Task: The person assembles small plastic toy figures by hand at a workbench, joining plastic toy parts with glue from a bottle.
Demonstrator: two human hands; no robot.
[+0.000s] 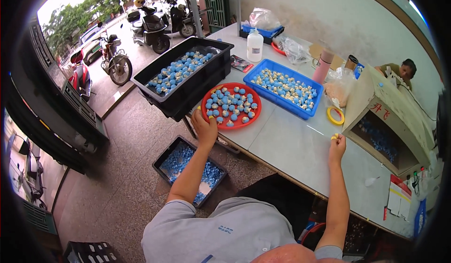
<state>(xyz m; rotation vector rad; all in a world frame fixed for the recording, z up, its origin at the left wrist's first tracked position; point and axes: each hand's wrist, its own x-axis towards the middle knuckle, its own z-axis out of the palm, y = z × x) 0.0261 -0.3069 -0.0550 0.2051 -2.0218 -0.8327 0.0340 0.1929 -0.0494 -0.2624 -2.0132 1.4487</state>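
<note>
A round red tray (232,125) full of small blue balls with cream-coloured tops (225,107) sits at the table's left edge. My left hand (205,130) is at its near left rim, the thumb over the edge and the fingers outside, apparently gripping it. My right hand (337,149) is closed above the tabletop, left of a beige box-shaped machine (399,117). Yellow wraps show on its fingers; whatever it may hold is hidden. Behind the red tray, a blue rectangular tray (282,104) holds many similar cream-and-blue pieces.
A black bin (185,94) of blue balls adjoins the table. On the floor, another black bin (162,165) contains blue bits. A white bottle (255,46), pink flask (322,66) and yellow tape roll (335,116) stand about. A person (405,70) is behind the machine.
</note>
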